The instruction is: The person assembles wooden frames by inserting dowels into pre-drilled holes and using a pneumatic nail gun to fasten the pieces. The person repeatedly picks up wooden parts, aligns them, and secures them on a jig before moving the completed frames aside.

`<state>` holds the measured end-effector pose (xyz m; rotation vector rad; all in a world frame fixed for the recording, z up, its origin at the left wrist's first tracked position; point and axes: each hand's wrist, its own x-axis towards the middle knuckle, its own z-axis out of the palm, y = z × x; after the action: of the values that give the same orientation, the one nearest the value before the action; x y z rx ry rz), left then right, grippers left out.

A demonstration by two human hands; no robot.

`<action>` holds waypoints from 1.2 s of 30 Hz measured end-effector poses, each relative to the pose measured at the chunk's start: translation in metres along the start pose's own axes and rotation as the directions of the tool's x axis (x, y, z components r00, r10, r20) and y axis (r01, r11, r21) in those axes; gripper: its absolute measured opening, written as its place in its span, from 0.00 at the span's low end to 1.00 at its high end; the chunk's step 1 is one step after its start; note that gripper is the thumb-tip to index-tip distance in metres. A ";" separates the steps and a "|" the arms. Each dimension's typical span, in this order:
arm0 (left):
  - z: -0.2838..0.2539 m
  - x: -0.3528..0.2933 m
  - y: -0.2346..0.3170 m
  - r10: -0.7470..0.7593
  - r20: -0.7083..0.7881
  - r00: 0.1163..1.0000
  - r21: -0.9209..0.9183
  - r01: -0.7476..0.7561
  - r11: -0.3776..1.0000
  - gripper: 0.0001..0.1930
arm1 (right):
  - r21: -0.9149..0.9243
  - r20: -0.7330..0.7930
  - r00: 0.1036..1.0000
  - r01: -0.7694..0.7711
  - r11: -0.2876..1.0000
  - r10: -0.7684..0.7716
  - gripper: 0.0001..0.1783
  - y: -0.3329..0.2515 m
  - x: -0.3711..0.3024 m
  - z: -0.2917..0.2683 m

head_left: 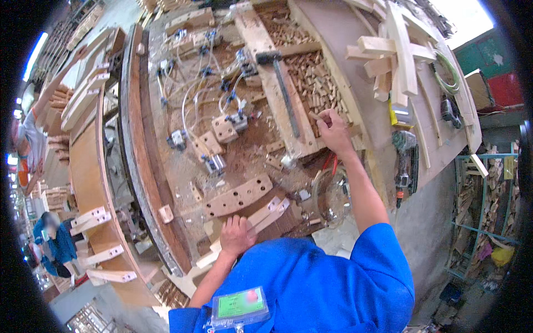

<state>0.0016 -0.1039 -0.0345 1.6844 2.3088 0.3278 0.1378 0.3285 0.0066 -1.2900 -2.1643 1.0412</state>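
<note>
My right hand (335, 132) is at the near end of a wooden bin (305, 145), thumb and finger pinched on a small wooden dowel (315, 116). A pile of loose dowels (319, 83) fills the bin beside it. Close to my body, my left hand (237, 236) is curled over a pale wooden strip (269, 213) with holes at its far end; the fingertips' grip is partly hidden. Just beyond that hand lies a curved wooden board (239, 195) with several dark holes. A hammer (287, 100) rests along the bin's left ledge.
Pneumatic clamps with looping clear tubes (191, 100) and wooden blocks (225, 129) cover the dusty bench. To the right are a nail gun (404, 158), a drill (451, 112) and stacked wood pieces (397, 53). Drilled strips lie on a left-hand rack (83, 183). Other people work at far left.
</note>
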 end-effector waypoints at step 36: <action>-0.012 0.000 0.005 -0.038 0.035 0.999 -0.033 0.039 0.999 0.24 | 0.019 0.454 0.871 -0.220 0.975 0.187 0.14 0.038 -0.232 0.075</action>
<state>0.0019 -0.1027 -0.0216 1.6151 2.2947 0.3258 0.2221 0.1075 -0.0643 -1.3717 -2.3188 1.6291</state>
